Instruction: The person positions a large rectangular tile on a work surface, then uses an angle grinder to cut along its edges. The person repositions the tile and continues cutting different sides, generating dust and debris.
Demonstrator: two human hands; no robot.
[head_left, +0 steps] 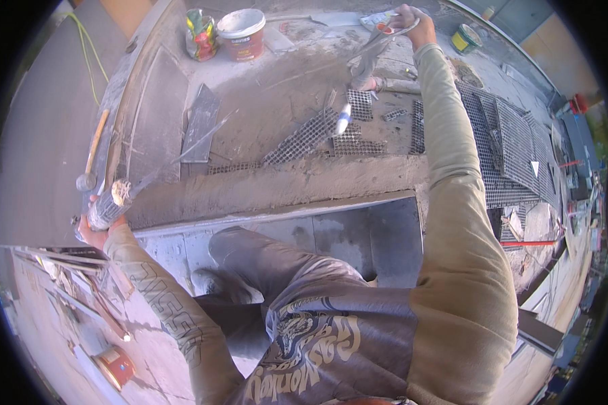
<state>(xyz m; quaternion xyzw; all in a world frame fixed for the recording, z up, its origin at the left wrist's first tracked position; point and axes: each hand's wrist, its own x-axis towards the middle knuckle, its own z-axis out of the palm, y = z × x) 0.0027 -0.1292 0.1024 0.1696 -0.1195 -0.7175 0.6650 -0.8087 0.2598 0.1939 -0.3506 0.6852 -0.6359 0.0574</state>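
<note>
My left hand grips a dusty grey cylindrical object with a frayed pale end, beside the left ledge. Just above it lies a mallet with a wooden handle. At the top, my right hand is closed on a pale, curved grey object that I cannot make out clearly. Below that are a short grey pipe-like piece, a white tool with a blue band and cut pieces of dark square-grid sheet on a dusty surface.
A step edge crosses before my legs. At the back stand white-rimmed red and yellow-green buckets and a coloured bag. Stacked grid sheets lie right. A dark panel, debris and a red bucket are left.
</note>
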